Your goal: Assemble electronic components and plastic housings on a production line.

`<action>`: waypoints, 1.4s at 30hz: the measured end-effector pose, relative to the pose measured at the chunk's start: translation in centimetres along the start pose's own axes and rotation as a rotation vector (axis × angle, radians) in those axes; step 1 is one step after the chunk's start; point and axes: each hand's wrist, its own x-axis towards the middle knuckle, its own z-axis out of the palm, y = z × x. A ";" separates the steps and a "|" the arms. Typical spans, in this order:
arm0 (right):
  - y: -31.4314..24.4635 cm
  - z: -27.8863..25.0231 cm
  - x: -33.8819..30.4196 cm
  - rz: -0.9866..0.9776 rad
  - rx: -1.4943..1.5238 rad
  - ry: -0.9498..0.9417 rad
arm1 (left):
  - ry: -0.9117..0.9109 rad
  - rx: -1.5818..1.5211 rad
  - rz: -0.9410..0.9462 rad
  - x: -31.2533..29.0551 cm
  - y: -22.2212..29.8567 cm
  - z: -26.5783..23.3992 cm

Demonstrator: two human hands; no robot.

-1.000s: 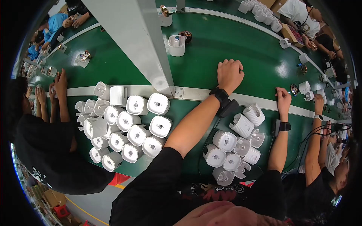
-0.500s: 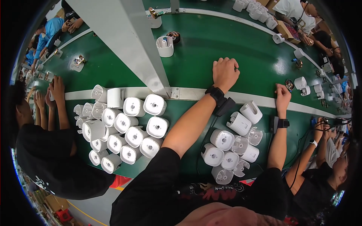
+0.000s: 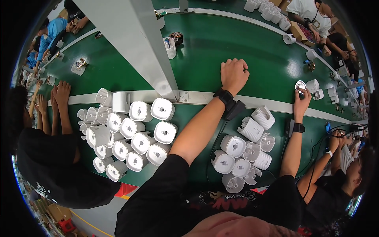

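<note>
My left hand (image 3: 234,76) lies on the green belt (image 3: 201,59) with its fingers curled under. Nothing shows in it. A dark band with a black box circles its wrist. At the right, my right hand (image 3: 302,99) has its fingers around a round part with a shiny silver face (image 3: 300,85), just past the metal rail (image 3: 268,103). White cup-shaped housings (image 3: 313,86) stand right beside that part. Between my forearms and the rail sits a cluster of white housings (image 3: 233,146), some open side up, others lying over.
A grey post (image 3: 134,43) rises at left centre. A larger group of white housings (image 3: 142,143) fills the table left of my left arm. Farther along the belt are a housing (image 3: 169,48) and a copper-coloured coil (image 3: 176,38). Co-workers sit on both sides; black cables (image 3: 316,146) run at right.
My right hand has reached slightly forward and taken hold of the round part, whose silver face now shows. Parts on the belt have shifted left. My left hand has barely moved.
</note>
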 end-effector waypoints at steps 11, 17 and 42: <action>-3.2 -0.1 -0.8 0.181 0.667 -0.072 | -0.594 -0.709 -0.060 0.0 3.0 0.2; -6.0 -0.6 -1.0 0.364 0.956 -0.001 | -1.280 -0.704 0.378 -1.8 5.5 -1.3; -6.5 -0.4 -1.3 0.165 -0.176 -0.135 | -0.487 -0.526 0.063 -0.4 3.2 -1.0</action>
